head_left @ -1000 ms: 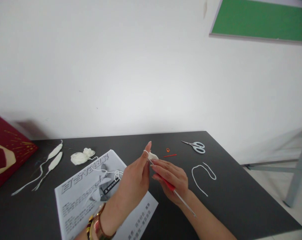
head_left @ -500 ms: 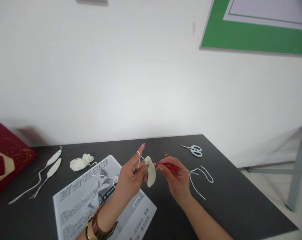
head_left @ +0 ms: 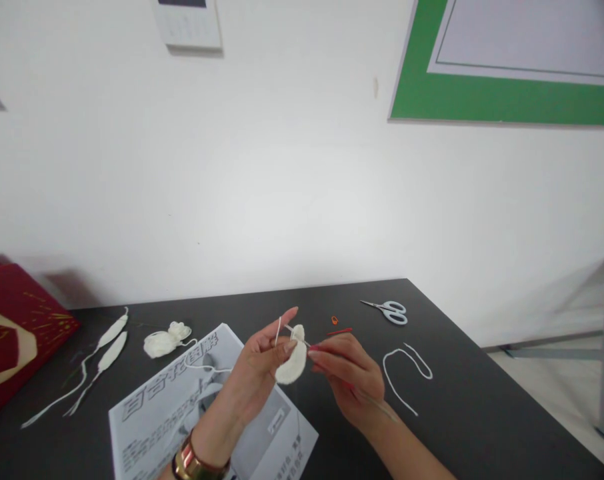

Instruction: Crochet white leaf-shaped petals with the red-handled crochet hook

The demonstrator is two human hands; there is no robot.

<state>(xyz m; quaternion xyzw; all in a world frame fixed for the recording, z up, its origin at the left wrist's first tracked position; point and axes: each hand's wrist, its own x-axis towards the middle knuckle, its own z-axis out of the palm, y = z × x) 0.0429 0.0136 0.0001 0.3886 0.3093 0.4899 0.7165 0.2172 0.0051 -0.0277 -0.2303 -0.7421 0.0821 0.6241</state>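
Between thumb and fingers, my left hand (head_left: 262, 353) pinches a small white crochet piece (head_left: 293, 363), shaped like a petal. White yarn (head_left: 279, 328) loops over its raised index finger. My right hand (head_left: 352, 373) is closed on a crochet hook (head_left: 314, 348) with a red grip; most of the handle is hidden by the fingers. The hook's thin metal shaft meets the upper part of the crochet piece. A strand trails from under my left hand to a small ball of white yarn (head_left: 161, 343) at the left.
A printed sheet (head_left: 147, 427) lies under my left forearm. Two finished-looking white petals (head_left: 113, 351) with tails lie beside a red bag (head_left: 7, 333). Scissors (head_left: 393, 312), an orange stitch marker (head_left: 335, 321), a red needle (head_left: 339, 331) and a cut yarn piece (head_left: 397, 377) lie on the black table (head_left: 457, 400).
The crochet piece has tilted, its lower end swinging left and its flat side now showing more. My right hand has turned, so the hook handle now points down along the wrist. The view has tipped up slightly.
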